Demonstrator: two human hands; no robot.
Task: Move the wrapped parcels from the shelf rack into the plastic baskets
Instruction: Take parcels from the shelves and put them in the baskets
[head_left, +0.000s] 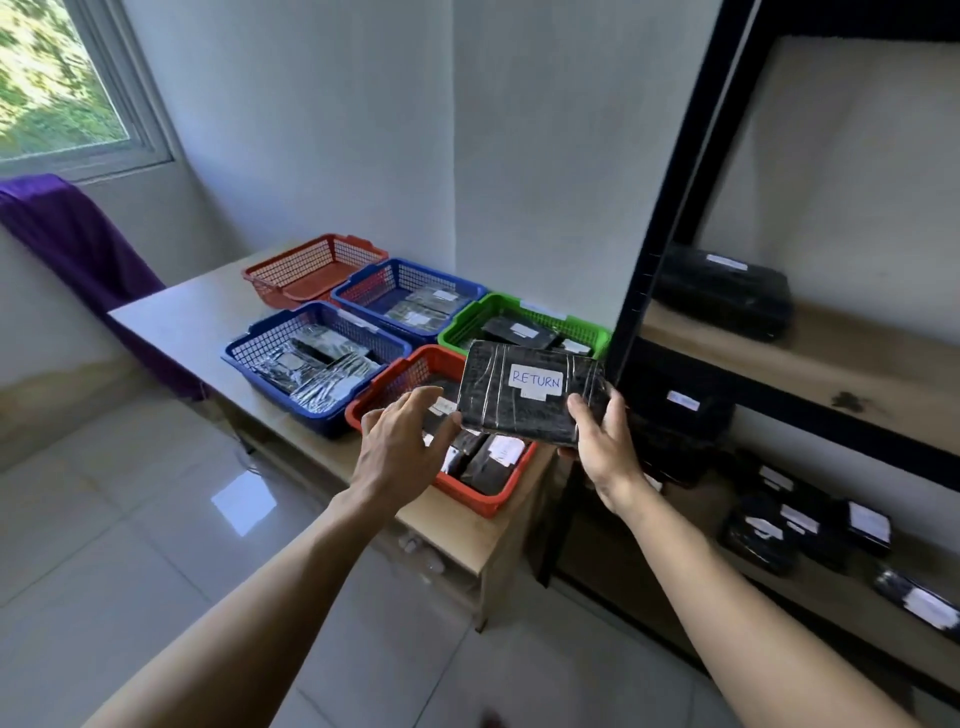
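My right hand (605, 447) grips a black wrapped parcel (519, 400) with a white label reading RETURN, held above the near red basket (384, 382). My left hand (397, 447) is spread, fingers relaxed, its thumb touching the parcel's left edge. The near red basket holds several black parcels. A green basket (582, 330) behind it holds black parcels, and two blue baskets (260, 345) (374, 280) hold silver and dark ones. The far red basket (311, 265) looks empty. More black parcels (727, 291) lie on the black shelf rack (649, 249) at the right.
The baskets stand on a light wooden table (182, 312) against the white wall. A purple cloth (78, 244) hangs at the left below a window. Lower rack shelves carry several labelled black parcels (810, 525). Glossy tiled floor (130, 545) spreads in front.
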